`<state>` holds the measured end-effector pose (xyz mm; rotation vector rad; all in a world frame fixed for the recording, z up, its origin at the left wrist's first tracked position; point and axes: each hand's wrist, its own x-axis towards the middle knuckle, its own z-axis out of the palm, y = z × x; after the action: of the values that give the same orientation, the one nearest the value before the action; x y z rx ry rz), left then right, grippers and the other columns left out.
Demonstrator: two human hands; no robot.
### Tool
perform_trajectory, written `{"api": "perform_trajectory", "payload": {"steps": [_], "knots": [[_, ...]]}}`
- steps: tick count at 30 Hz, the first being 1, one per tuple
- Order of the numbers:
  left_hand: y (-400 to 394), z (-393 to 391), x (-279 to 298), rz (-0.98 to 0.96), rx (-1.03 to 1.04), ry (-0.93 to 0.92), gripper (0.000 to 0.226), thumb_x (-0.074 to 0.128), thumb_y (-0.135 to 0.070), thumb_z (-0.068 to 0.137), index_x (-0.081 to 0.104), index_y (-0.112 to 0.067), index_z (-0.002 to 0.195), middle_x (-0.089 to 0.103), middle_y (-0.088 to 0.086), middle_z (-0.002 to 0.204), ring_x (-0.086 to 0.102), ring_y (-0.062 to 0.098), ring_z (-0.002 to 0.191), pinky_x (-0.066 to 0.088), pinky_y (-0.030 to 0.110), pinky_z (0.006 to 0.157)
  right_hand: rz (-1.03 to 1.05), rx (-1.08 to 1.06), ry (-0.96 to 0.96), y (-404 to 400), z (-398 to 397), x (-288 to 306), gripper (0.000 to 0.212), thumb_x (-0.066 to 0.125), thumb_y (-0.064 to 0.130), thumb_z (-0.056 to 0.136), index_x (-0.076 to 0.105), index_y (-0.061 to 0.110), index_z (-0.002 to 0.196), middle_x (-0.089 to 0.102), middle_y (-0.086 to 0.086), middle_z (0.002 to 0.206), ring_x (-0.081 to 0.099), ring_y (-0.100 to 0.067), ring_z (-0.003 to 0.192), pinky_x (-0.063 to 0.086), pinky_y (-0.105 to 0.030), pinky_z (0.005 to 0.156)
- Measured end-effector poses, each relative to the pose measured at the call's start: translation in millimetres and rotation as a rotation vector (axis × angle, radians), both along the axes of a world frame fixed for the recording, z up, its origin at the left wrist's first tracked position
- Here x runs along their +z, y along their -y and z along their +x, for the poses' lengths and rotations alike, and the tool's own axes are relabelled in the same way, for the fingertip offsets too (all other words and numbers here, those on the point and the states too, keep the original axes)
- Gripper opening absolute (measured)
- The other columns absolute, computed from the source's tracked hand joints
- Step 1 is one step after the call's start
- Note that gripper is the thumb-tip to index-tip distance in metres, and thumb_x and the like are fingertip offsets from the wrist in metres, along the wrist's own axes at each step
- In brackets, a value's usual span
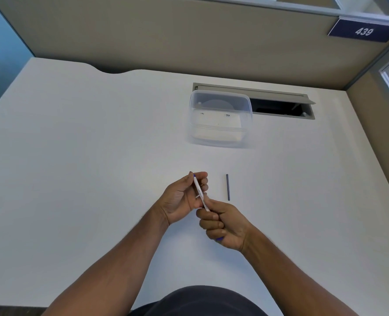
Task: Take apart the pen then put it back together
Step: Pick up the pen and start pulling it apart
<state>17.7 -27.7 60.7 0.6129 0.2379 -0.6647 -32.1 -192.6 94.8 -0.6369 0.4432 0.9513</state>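
The pen is pinched at its far end by the left hand and at its near end by the right hand, above the desk. The refill lies just right of the fingers and could roll if knocked. The curled right fingers hide the pen's near tip; something blue there is unclear.

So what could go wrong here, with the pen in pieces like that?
The thin dark tube lies loose on the desk, apart from both hands; being round, it might roll off or get knocked. The pen body is pinched between the left hand and right hand; a slip could drop it. A small blue piece peeks from the right fist and could fall.
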Motion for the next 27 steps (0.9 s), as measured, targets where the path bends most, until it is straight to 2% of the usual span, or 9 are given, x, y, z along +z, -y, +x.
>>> {"api": "perform_trajectory", "payload": {"steps": [2,4,7,11,14,17,20,23,27], "knots": [[4,1,4,0.013,0.034,-0.026,0.030,0.046,-0.027,0.105,0.067,-0.011,0.093,0.065,0.006,0.090,0.064,0.018,0.084,0.055,0.031,0.072,-0.091,0.021,0.046,-1,3,3,0.023,0.046,0.026,0.107,0.058,0.012,0.093,0.042,0.001,0.062,0.027,-0.006,0.043,0.022,-0.016,0.034],[8,4,7,0.100,0.053,-0.038,0.030,0.046,-0.027,0.105,0.062,-0.013,0.084,0.065,0.005,0.083,0.064,0.017,0.078,0.054,0.028,0.064,-0.336,0.067,0.162,-3,6,6,0.030,0.042,0.025,0.109,0.060,0.011,0.090,0.048,-0.001,0.062,0.024,-0.007,0.045,0.020,-0.018,0.037],[12,6,11,0.208,0.064,-0.056,0.033,0.043,-0.025,0.107,0.060,-0.012,0.082,0.065,0.005,0.079,0.059,0.018,0.076,0.054,0.026,0.066,-0.706,0.119,0.333,-10,5,5,0.035,0.040,0.026,0.108,0.062,0.011,0.085,0.049,0.000,0.059,0.028,-0.008,0.043,0.022,-0.021,0.041],[15,8,13,0.257,0.079,-0.064,0.035,0.042,-0.025,0.108,0.059,-0.012,0.081,0.064,0.006,0.077,0.057,0.018,0.074,0.053,0.026,0.066,-1.146,0.194,0.475,-22,3,-2,0.038,0.038,0.024,0.105,0.066,0.015,0.081,0.059,0.001,0.066,0.047,-0.008,0.051,0.037,-0.023,0.047],[16,7,13,0.267,0.089,-0.071,0.033,0.044,-0.024,0.107,0.060,-0.011,0.081,0.065,0.006,0.076,0.058,0.017,0.073,0.053,0.028,0.072,-1.429,0.315,0.722,-24,-2,-10,0.035,0.039,0.026,0.108,0.066,0.015,0.090,0.066,0.001,0.077,0.061,-0.016,0.066,0.053,-0.032,0.062],[18,5,15,0.259,0.104,-0.107,0.032,0.046,-0.023,0.107,0.061,-0.009,0.081,0.064,0.008,0.076,0.059,0.018,0.072,0.054,0.029,0.073,-1.633,0.360,0.899,-24,-10,-17,0.030,0.041,0.029,0.109,0.060,0.015,0.090,0.064,0.001,0.073,0.064,-0.021,0.066,0.054,-0.037,0.064],[22,5,17,0.254,0.137,-0.154,0.032,0.046,-0.021,0.108,0.061,-0.008,0.083,0.064,0.009,0.077,0.060,0.020,0.073,0.055,0.029,0.074,-1.745,0.386,0.946,-24,-10,-21,0.025,0.044,0.028,0.108,0.051,0.019,0.086,0.059,0.004,0.066,0.061,-0.019,0.059,0.047,-0.032,0.055],[28,6,17,0.253,0.165,-0.195,0.033,0.044,-0.020,0.108,0.061,-0.007,0.083,0.063,0.010,0.078,0.059,0.022,0.075,0.053,0.032,0.076,-1.796,0.404,0.924,-23,-8,-20,0.026,0.046,0.033,0.108,0.056,0.018,0.089,0.064,0.002,0.070,0.063,-0.018,0.060,0.053,-0.034,0.059],[28,8,12,0.270,0.158,-0.210,0.032,0.045,-0.021,0.108,0.064,-0.006,0.086,0.066,0.011,0.080,0.062,0.023,0.078,0.053,0.034,0.078,-1.579,0.269,0.779,-18,-1,-17,0.041,0.052,0.043,0.104,0.061,0.011,0.079,0.065,0.001,0.062,0.053,-0.010,0.050,0.051,-0.032,0.055]]}}
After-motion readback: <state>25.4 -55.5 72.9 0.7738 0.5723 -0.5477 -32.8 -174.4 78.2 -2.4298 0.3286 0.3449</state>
